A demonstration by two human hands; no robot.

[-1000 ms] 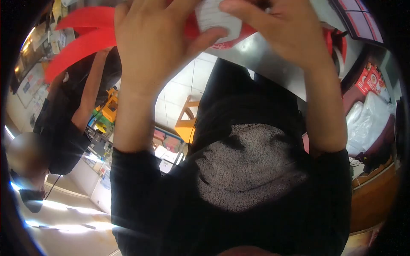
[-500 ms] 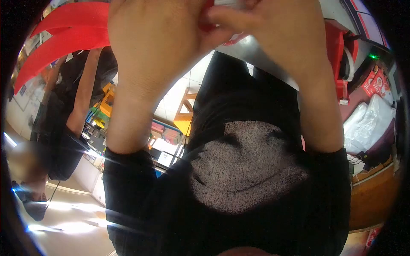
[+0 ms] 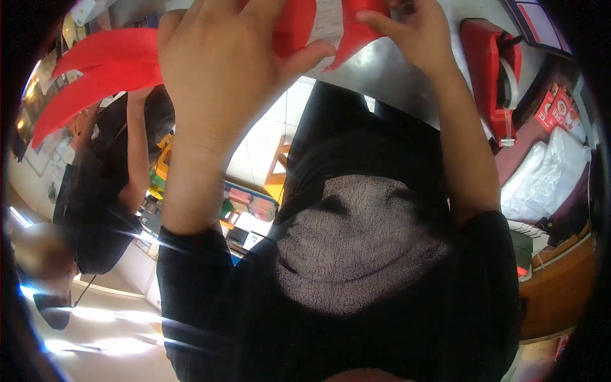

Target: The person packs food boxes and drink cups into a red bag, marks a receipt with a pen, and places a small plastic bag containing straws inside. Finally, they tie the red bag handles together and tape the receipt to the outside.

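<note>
Through the head camera I have the red bag (image 3: pixel 296 25) at 12 o'clock, over the edge of a steel table (image 3: pixel 404 79), with a printed white paper (image 3: pixel 329 22) showing in the middle of it. My left hand (image 3: pixel 223 70) lies over the bag from 11 o'clock, back up, thumb spread away from the fingers and its tip just beside the paper; the fingertips run past the frame, so I can't tell whether they are closed. Two long red strips (image 3: pixel 98 63) stick out beyond that hand towards 10 o'clock. My right hand (image 3: pixel 423 38) is at 1 o'clock, well apart from the left, its thumb reaching over the bag's right part; the frame cuts off the other fingers, and I can't tell whether they grip it. At 2 o'clock I see a red tape dispenser (image 3: pixel 480 70), with red leaflets (image 3: pixel 557 108) past it and clear plastic (image 3: pixel 550 172) nearer 3 o'clock. Another person (image 3: pixel 98 223) in black is at 9 o'clock.
</note>
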